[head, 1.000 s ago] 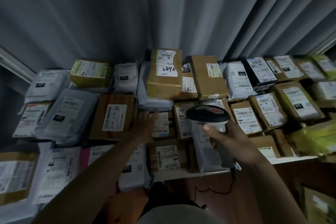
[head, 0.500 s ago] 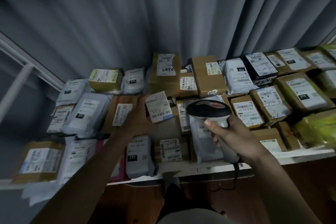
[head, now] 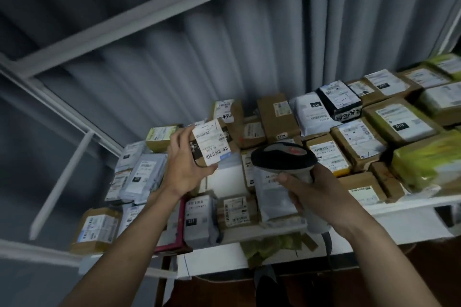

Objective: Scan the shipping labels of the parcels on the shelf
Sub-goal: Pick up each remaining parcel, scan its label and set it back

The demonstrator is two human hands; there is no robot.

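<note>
One small parcel (head: 211, 142) is being pinched in your left hand (head: 184, 169), so be tilting its label (head: 210, 141) toward the scanner (head: 283, 158) your right hand (head: 314, 194) is gripping.

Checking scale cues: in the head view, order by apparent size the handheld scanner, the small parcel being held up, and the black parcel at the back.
1. handheld scanner, nearest the camera
2. small parcel
3. black parcel; last two look alike, unsure

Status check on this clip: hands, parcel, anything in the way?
Left hand holds small parcel lifted off shelf, label up. Right hand grips scanner beside it. Nothing between scanner and label.
</note>
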